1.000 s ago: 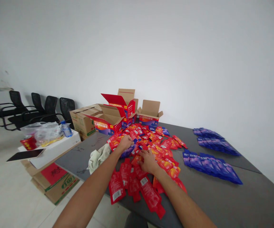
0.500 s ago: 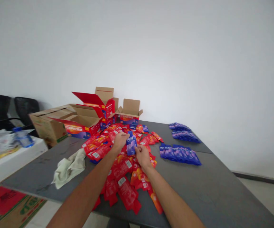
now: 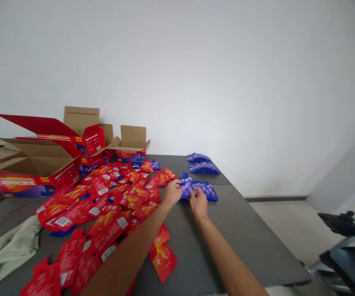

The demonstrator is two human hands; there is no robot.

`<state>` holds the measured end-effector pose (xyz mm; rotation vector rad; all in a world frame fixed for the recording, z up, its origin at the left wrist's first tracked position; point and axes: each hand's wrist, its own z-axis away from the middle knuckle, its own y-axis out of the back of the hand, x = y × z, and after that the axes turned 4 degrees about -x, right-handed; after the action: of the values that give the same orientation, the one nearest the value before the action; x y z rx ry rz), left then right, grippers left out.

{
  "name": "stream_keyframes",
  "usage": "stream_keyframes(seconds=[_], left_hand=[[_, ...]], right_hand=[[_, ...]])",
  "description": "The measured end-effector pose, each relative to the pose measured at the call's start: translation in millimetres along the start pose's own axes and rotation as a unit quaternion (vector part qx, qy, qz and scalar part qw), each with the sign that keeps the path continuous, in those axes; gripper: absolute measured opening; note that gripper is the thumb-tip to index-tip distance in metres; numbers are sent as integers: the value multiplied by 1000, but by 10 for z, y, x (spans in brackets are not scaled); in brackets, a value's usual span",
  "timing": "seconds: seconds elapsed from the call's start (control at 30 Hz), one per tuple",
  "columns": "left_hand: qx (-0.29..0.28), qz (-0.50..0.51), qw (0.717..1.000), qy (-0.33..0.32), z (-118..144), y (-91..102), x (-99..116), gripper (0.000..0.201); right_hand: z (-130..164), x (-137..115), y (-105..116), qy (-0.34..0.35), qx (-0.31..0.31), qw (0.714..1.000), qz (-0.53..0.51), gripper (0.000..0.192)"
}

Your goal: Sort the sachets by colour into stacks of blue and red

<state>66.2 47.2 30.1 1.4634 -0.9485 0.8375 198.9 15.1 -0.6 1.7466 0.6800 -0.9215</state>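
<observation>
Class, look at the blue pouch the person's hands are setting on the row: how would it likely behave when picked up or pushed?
The blue pouch looks flat and thin, so probably light and somewhat floppy. Its glossy film suggests it would slide on the grey table, not roll. The left hand and right hand manage it with fingertips.

Red packets (image 3: 103, 205) with orange patches and blue-purple packets (image 3: 200, 190) on a dark grey table (image 3: 227, 242); red-and-brown cardboard boxes (image 3: 81, 139); white wall (image 3: 227, 82).

Cloth (image 3: 8, 250) perhaps cut at left edge
</observation>
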Motion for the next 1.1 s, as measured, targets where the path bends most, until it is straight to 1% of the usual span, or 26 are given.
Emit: stream_keyframes(seconds=[0.03, 0.1, 0.13, 0.17, 0.23, 0.33, 0.43, 0.53, 0.63, 0.7, 0.8, 0.87, 0.93, 1.03, 1.1], left_hand=[[-20, 0, 1000, -14, 20, -156, 45, 29], [-90, -36, 992, -84, 49, -447, 110, 33], [-93, -61, 988, -110, 57, -580, 135, 36], [-78, -90, 985, -122, 61, -701, 157, 39], [-84, -148, 975, -140, 64, -907, 196, 39], [-81, -242, 957, -142, 72, -1104, 237, 39], [-69, -319, 935, -136, 86, -1173, 235, 39], [-72, -358, 923, -125, 92, -1171, 193, 38], [-68, -362, 923, -113, 107, -1151, 152, 39], [-70, -356, 926, -104, 135, -1123, 146, 42], [-75, -351, 928, -104, 198, -1023, 164, 49], [-75, -350, 928, -106, 236, -904, 171, 54], [-62, -351, 928, -105, 262, -741, 157, 54], [-20, -362, 927, -95, 291, -432, 81, 50], [7, -374, 925, -74, 320, -199, -4, 48]], right_hand=[[-59, 70, 107, -6, 11, 1000, 9, 46], [-165, 206, 295, -11, 22, 999, 23, 44], [-210, 270, 374, -11, 27, 999, 34, 43], [-251, 328, 444, -11, 31, 998, 59, 43], [-321, 420, 555, -9, 33, 991, 129, 44], [-402, 495, 654, 2, 14, 981, 196, 43], [-440, 521, 680, 6, -14, 966, 259, 40], [-428, 531, 660, -31, -29, 957, 286, 40], [-386, 532, 632, -45, -34, 959, 279, 44], [-356, 521, 614, -42, -22, 961, 271, 45], [-324, 472, 561, -34, 18, 963, 267, 45], [-314, 405, 490, -25, 43, 962, 268, 46], [-305, 303, 381, 1, 43, 963, 265, 46], [-269, 93, 156, 52, 8, 965, 258, 45], [-219, -67, -27, 86, -24, 963, 254, 45]])
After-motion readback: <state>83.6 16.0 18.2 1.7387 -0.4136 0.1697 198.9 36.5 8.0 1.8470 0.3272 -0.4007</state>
